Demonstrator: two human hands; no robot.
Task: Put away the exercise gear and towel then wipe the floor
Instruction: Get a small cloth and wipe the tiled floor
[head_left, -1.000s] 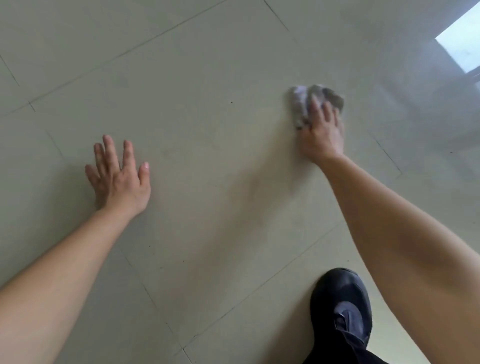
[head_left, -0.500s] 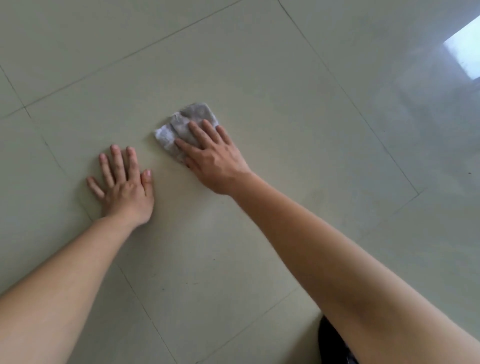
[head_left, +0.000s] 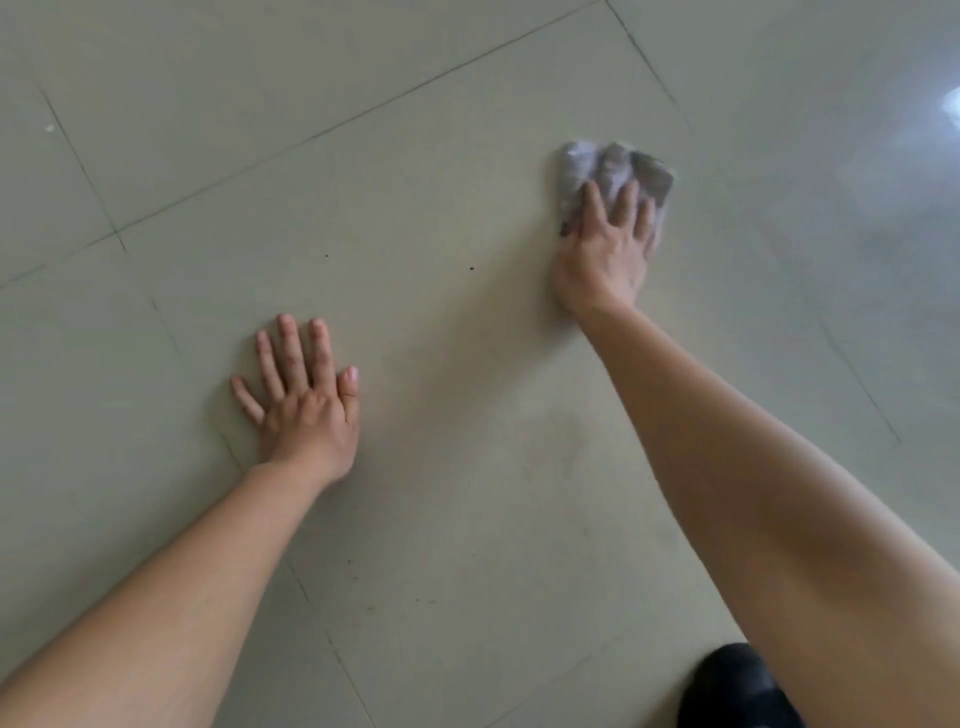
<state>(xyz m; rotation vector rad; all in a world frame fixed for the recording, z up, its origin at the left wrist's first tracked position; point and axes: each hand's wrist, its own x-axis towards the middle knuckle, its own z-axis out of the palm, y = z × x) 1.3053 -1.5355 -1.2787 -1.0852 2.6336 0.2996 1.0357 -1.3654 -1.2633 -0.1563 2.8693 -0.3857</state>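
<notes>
Two hands meet the tiled floor (head_left: 467, 156): nearer us, our left hand (head_left: 306, 410) lies flat with fingers spread, holding nothing; farther off, our right hand (head_left: 602, 254) presses straight fingers onto a crumpled grey cloth (head_left: 613, 166) there.

— What sort of place is this?
— An indoor room with a pale, glossy tiled floor (head_left: 467, 364); thin grout lines (head_left: 332, 130) cross it, and a bright glare (head_left: 953, 111) shines far right. Which room cannot be told.
</notes>
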